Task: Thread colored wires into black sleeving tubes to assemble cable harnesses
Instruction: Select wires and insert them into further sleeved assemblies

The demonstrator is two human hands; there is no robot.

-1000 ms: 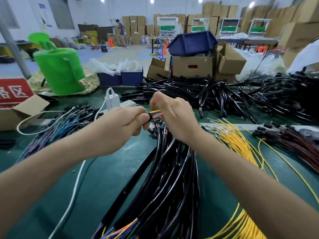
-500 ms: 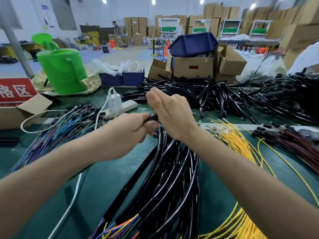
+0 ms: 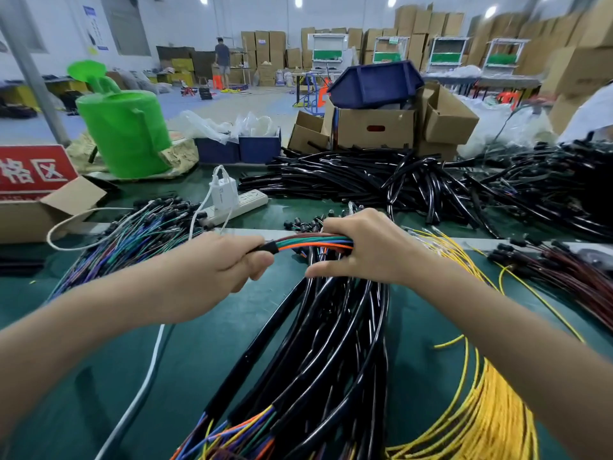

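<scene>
Since the previous frame the two hands have drawn apart, exposing a longer run of wire between them. Item 1: left hand [image 3: 205, 270], fingers curled tight around the end of a black sleeving tube [image 3: 269, 248], the tube mouth just clear of the knuckles. Item 2: coloured wires [image 3: 315, 244], orange, green, blue and dark red, running level from the tube mouth into the right hand [image 3: 371, 250], which clasps them in curled fingers with the thumb stretched out underneath. Item 3: bundle of sleeved harnesses [image 3: 331, 343], lying on the green worktop [image 3: 199, 360] beneath both hands and reaching its near edge, where loose coloured ends fan out. Item 4: yellow wires [image 3: 487, 410], near right corner. Item 5: mixed coloured wires [image 3: 139, 237], left side. Item 6: dark red wires [image 3: 564, 270], right edge. Item 7: heap of empty black tubing [image 3: 365, 180], far edge. Containers: two blue bins [image 3: 238, 149] at the far edge, holding clear plastic bags; a cardboard box [image 3: 374, 127] beside them, with a dark blue bin [image 3: 374, 83] tipped on top and its contents hidden; an open carton [image 3: 49, 207] at the left edge, whose inside is not visible.
</scene>
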